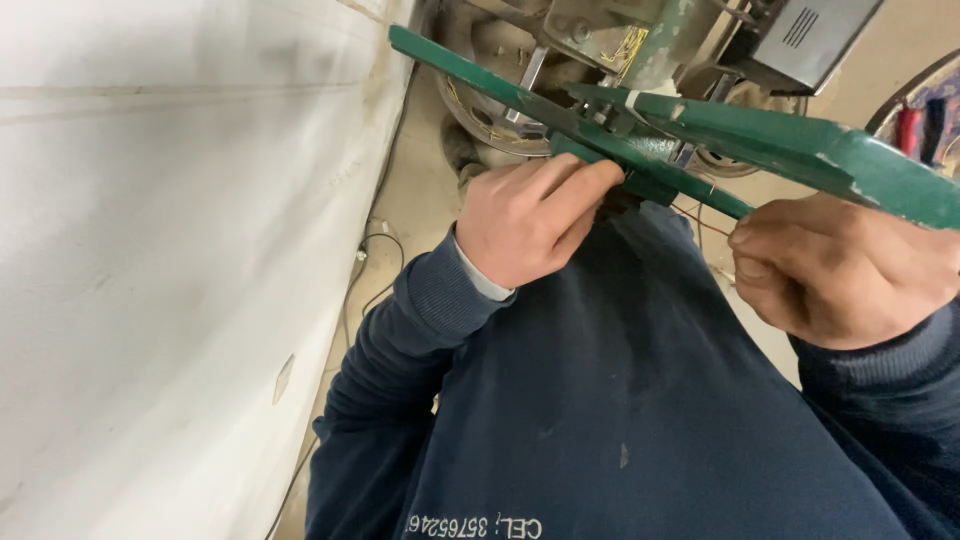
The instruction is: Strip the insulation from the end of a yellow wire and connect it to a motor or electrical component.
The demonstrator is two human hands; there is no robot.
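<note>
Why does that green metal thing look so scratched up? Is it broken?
The green metal bar by the right hand has chipped paint, with pale patches along its edge, so it looks worn, not clearly broken. The left hand grips another green bar. A thin wire lies loose on the floor by the white wall.

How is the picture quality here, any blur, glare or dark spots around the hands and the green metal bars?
Head view: light is soft and even, no hard glare; the left hand is fairly sharp, the right hand slightly soft at the frame edge; the green metal bars cast a shadow between the hands; the white wall is bright but not blown out; wide-angle bending shows along the wall.
</note>
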